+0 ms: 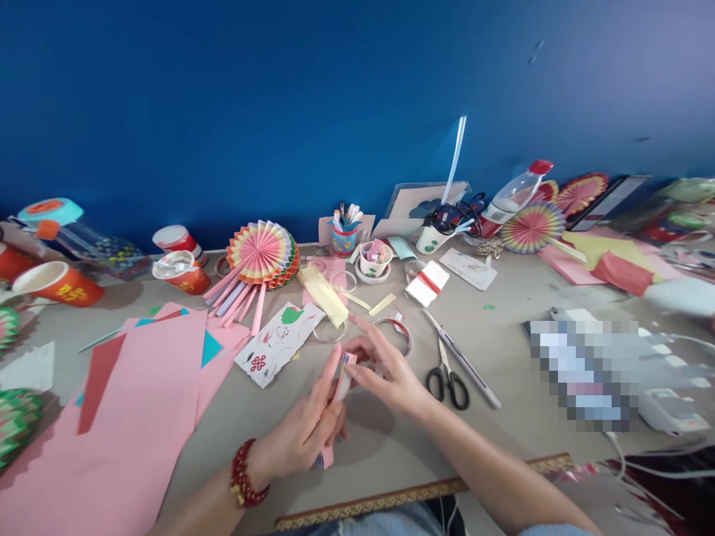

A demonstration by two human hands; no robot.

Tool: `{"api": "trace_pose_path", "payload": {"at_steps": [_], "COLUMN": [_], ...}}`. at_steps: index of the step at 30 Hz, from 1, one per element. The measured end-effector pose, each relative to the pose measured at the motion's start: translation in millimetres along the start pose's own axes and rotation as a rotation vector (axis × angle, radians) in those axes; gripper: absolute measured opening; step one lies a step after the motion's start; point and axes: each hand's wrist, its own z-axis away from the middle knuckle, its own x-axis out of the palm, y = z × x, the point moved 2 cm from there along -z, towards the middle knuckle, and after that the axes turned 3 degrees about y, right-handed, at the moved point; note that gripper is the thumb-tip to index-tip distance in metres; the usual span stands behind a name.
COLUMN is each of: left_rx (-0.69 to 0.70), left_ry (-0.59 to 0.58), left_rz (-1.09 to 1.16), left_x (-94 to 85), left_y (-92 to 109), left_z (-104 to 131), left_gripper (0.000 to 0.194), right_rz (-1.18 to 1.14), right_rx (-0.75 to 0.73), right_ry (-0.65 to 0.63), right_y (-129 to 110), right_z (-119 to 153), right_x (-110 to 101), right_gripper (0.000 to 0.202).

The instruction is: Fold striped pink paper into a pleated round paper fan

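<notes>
Near the table's front edge, my left hand [313, 428] is wrapped round a narrow folded strip of pink and purple paper [343, 378]. A red beaded bracelet circles that wrist. My right hand [385, 368] pinches the upper end of the same folded paper between thumb and fingers. Part of the paper is hidden behind my fingers; its lower end shows below my left hand. Just beyond the hands lie a decorated white card [279, 342], pale yellow strips [324, 295] and a roll of tape [394, 335].
Black-handled scissors [447, 380] and a grey cutter [463, 359] lie on the right. Pink sheets [150, 387] cover the left. Pleated paper fans [260, 253], orange cups [59, 283], a pen holder [343, 240] and a bottle [517, 195] stand along the blue wall.
</notes>
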Motion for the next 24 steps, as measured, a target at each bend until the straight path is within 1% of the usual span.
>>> {"api": "trace_pose_path", "payload": {"at_steps": [2,3,5,9,11,12,14,15,17,19,22,24], "left_rx": [0.0,-0.006,-0.029,-0.07,-0.099,-0.12,-0.163,-0.187,-0.233,-0.268,-0.303,-0.319], "left_ry": [0.008,0.011,0.016,0.024,0.021,0.02,0.038,0.052,0.078,0.09,0.108,0.108], "left_rz": [0.048,0.082,0.155,0.306,0.364,0.371,0.351,0.336,0.33,0.359,0.411,0.432], "left_x": [-0.5,-0.4,0.2,1.4,1.2,1.0,0.1,-0.4,-0.9,-0.7,-0.9,-1.3], "left_y": [-1.0,-1.8,-3.4,-4.4,-3.9,-3.5,-2.7,-2.5,-2.7,-3.5,-4.6,-4.5], "left_z": [0.2,0.1,-0.7,-4.2,-6.9,-8.4,-11.4,-12.8,-15.0,-16.3,-16.9,-16.3], "left_gripper": [0.066,0.067,0.068,0.071,0.064,0.057,0.04,0.037,0.038,0.039,0.037,0.038], "right_rz": [-0.084,-0.106,-0.102,-0.051,-0.061,-0.057,-0.004,0.045,0.158,0.258,0.317,0.324], "right_rx": [0.027,0.037,0.022,-0.048,-0.039,-0.038,-0.077,-0.11,-0.182,-0.228,-0.223,-0.206], "right_ry": [-0.047,-0.045,-0.003,0.092,0.105,0.115,0.144,0.163,0.198,0.208,0.167,0.143], "right_y": [-0.4,-0.6,-1.4,-5.2,-6.7,-7.3,-8.0,-8.1,-7.7,-6.8,-6.0,-6.2], "right_z": [0.1,0.2,0.7,1.9,2.1,2.1,2.3,2.6,3.4,4.1,3.5,2.5], "right_x": [3.4,4.9,7.0,6.2,4.3,3.1,0.8,-0.1,-0.8,-0.3,1.2,1.1], "right_gripper": [0.068,0.071,0.073,0.065,0.059,0.056,0.048,0.044,0.038,0.039,0.046,0.046]}}
